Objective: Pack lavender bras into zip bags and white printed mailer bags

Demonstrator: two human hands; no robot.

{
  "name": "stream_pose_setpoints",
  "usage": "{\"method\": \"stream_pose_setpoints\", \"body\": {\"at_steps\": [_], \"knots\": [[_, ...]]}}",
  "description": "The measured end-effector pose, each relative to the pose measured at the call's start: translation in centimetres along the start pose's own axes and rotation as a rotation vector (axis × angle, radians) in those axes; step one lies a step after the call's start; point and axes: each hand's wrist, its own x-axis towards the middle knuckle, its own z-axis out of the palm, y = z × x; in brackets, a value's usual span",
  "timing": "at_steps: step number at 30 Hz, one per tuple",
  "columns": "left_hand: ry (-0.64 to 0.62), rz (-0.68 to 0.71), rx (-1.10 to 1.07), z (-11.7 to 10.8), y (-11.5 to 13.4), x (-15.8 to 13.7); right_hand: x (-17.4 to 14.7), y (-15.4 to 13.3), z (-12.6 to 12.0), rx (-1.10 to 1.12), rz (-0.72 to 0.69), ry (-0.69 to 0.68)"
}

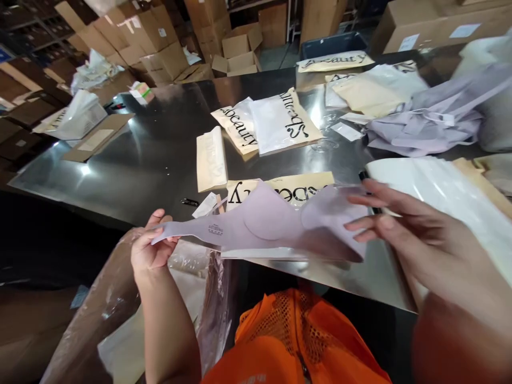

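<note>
A lilac bra (264,216) stretches sideways in front of me, its moulded cups toward the middle and right, with small dark print on the left wing. My left hand (154,245) is closed on the end of that wing, pinching it between thumb and fingers. Over the right cup, my right hand (416,240) is slightly blurred, its fingers apart and against or just in front of the fabric. Whether it touches the bra I cannot tell. Just behind the bra lies a cream printed bag (244,193), partly covered by it.
Folded printed packets (284,122) lie mid-table. To the right are a heap of lilac garments (428,125) and a stack of white plastic bags (424,197). A plastic-lined box (116,298) stands below left. Cardboard boxes (152,40) fill the background.
</note>
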Motion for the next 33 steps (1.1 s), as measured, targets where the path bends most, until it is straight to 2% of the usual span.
{"method": "stream_pose_setpoints", "body": {"at_steps": [2,3,5,6,7,9,11,14,16,18,20,22,24,27,29,31,33], "knots": [[-0.122,0.025,-0.016,3.6,0.2,1.0,-0.1,-0.7,1.7,0.070,-0.013,0.087],[-0.202,0.030,-0.016,5.8,0.1,1.5,-0.2,-0.5,1.8,0.076,-0.011,0.187],[-0.389,0.026,0.009,10.6,-0.5,1.9,-0.4,0.9,1.2,-0.056,0.056,0.346],[-0.490,0.021,0.053,12.9,-1.1,1.8,-0.6,2.0,0.6,-0.195,0.139,0.331],[-0.587,0.048,0.125,15.0,-1.8,1.4,-0.8,3.3,0.0,-0.360,0.239,0.259],[-0.694,0.157,0.414,18.0,-3.9,0.0,-1.3,5.7,-0.6,-0.668,0.427,0.042],[-0.710,0.274,0.829,19.5,-6.8,-2.1,-1.6,7.2,-0.3,-0.828,0.513,-0.113],[-0.727,0.331,1.359,19.9,-11.7,-5.0,-1.3,6.9,1.5,-0.838,0.449,-0.117],[-0.710,0.329,1.533,19.8,-14.3,-6.1,-0.9,5.3,2.9,-0.804,0.330,-0.035],[-0.640,0.318,1.583,19.9,-15.7,-6.3,-0.4,3.4,4.3,-0.719,0.190,0.034],[-0.556,0.320,1.522,20.1,-15.8,-5.7,0.2,2.0,5.7,-0.520,0.073,0.023],[-0.508,0.315,1.338,20.0,-15.2,-4.6,1.0,1.3,7.2,-0.238,0.009,-0.031],[-0.457,0.162,0.996,19.8,-14.4,-3.1,1.8,0.9,8.7,0.020,-0.019,-0.086],[-0.285,-0.160,0.535,18.8,-13.5,-0.7,2.7,0.4,10.4,0.289,-0.015,-0.179],[-0.167,-0.240,0.406,17.8,-12.6,0.4,2.8,0.1,10.6,0.387,-0.028,-0.188],[-0.093,-0.234,0.320,16.7,-11.1,1.1,2.3,0.4,10.0,0.405,-0.042,-0.135],[-0.028,-0.205,0.231,15.5,-9.0,1.3,1.0,1.6,9.0,0.376,0.002,-0.094]]}}
